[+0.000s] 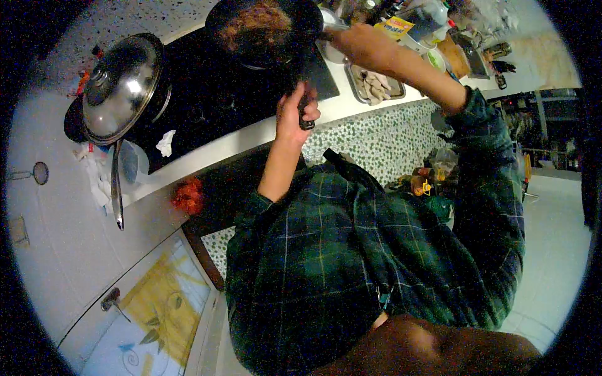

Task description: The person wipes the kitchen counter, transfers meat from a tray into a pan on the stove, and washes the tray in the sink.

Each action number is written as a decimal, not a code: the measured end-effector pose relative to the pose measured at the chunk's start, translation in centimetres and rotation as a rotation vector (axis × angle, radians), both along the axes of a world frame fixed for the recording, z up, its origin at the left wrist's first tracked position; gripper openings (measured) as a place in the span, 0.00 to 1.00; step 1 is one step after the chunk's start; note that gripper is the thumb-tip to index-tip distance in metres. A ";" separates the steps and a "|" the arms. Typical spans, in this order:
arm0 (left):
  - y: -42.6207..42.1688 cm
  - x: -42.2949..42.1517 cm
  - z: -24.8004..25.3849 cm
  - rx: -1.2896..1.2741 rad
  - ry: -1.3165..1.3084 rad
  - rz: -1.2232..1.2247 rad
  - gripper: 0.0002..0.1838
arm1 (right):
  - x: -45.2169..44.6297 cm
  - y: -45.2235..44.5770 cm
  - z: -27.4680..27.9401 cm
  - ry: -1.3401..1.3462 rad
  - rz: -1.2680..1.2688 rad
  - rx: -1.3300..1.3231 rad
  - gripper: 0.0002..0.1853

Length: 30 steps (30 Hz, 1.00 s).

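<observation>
The left hand [293,116] is closed around the black handle [306,125], its axis near 12–6 o'clock; the dark wok [304,28] lies toward 11. The right hand [359,49] is near its rim at 3; its grip I cannot tell.
</observation>
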State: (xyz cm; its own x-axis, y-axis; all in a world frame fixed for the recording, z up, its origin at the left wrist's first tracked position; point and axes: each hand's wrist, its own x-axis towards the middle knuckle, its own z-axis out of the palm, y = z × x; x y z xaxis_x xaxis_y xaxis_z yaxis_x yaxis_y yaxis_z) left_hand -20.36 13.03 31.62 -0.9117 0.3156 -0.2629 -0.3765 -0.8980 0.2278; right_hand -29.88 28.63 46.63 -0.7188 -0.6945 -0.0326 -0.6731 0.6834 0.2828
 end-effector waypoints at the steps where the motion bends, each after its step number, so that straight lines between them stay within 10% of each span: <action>1: -0.2 0.1 0.1 0.005 0.015 0.000 0.08 | -0.3 1.1 1.2 -0.102 0.006 -0.038 0.12; 20: 0.1 -0.2 -0.6 0.028 0.038 -0.013 0.09 | -0.9 1.4 -2.6 0.121 0.055 -0.020 0.16; 25: -0.4 0.0 -0.6 0.053 0.046 -0.022 0.10 | 1.6 1.9 5.5 -0.130 -0.164 0.048 0.09; 30: -0.9 0.1 0.1 -0.026 -0.009 -0.025 0.12 | 1.9 2.6 -0.5 -0.093 -0.180 -0.061 0.11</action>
State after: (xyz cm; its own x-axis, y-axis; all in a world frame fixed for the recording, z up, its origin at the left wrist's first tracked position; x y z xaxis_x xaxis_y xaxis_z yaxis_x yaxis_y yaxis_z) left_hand -20.24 12.09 31.69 -0.9013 0.3309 -0.2796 -0.4006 -0.8823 0.2473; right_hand -27.99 31.20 46.14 -0.8273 -0.5578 -0.0665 -0.5598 0.8088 0.1800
